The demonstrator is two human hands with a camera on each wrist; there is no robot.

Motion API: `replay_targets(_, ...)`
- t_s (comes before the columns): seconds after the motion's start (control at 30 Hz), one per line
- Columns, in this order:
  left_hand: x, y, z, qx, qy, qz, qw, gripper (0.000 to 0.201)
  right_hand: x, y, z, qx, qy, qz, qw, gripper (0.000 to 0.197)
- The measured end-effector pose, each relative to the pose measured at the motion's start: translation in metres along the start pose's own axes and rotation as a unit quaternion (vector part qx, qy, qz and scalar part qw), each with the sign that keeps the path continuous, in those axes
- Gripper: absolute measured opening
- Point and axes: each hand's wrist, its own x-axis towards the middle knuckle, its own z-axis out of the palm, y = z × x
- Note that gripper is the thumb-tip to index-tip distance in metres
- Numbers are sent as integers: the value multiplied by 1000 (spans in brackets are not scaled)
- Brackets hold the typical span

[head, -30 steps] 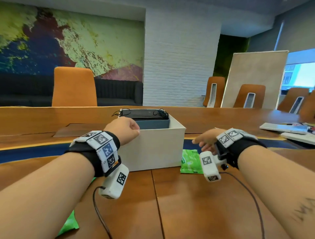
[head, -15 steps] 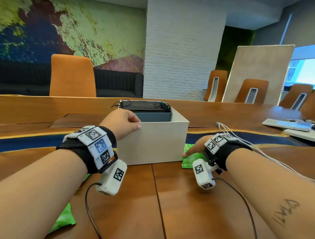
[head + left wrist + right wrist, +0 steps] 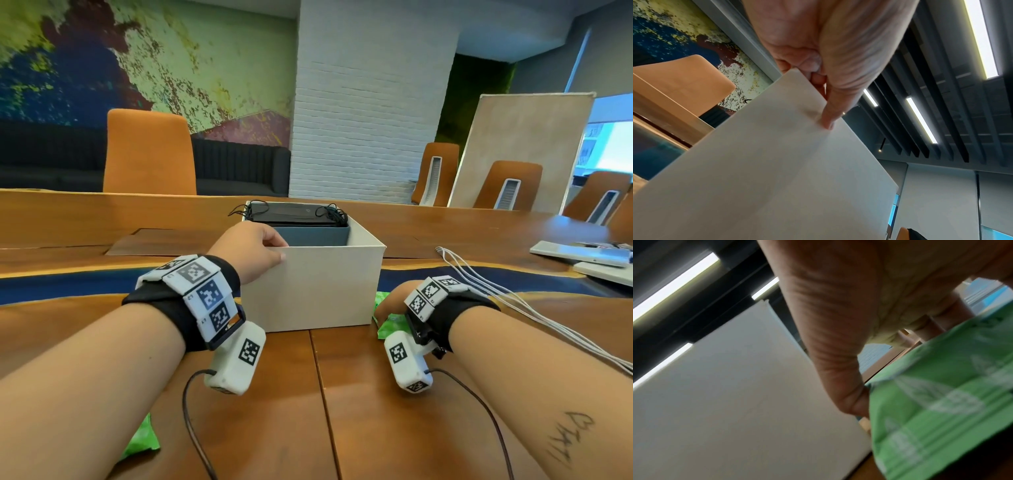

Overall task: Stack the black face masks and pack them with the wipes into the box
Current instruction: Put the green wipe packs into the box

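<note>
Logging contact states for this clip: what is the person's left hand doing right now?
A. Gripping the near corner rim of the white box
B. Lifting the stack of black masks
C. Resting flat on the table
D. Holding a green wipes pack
A: the left hand pinches the rim of the white box, thumb outside and fingers inside.

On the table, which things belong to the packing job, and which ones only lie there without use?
For the job:
white box, left hand holding its near corner
black face masks, stacked at its far rim
green wipes pack under the right hand
second green wipes pack, near left edge

Lying about:
white cables
flat white devices, far right
</note>
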Motion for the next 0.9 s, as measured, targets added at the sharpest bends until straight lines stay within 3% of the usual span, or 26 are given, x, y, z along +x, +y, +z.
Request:
replay_targets(0.17,-4,0,0,-13,-1,-3,1000,17,2,32,-12,183,-17,33,982,30)
replay_targets(0.33,-10,4,-3,-55,-2,6,998,20,-4,52,-34,322,39,9,946,57)
replay_targets(0.43,-15,11,-9,-118,3,-12,993,23,-17,50,-47,413,104,-31,904,87)
replay_targets(0.53,-22,24,-17,-176,9,-15,984,30,-47,30,-58,485,170,-126,849,75)
replay_targets(0.63,-32,41,-24,-243,-9,5,970,42,-67,3,-62,443,245,-248,826,95)
replay_targets(0.73,-38,55,-32,-379,-43,-12,924,50,-87,-26,-59,344,275,-333,834,113)
replay_targets(0.9,-41,53,-48,-467,-15,-21,884,36,-108,-56,-52,202,306,-433,824,111)
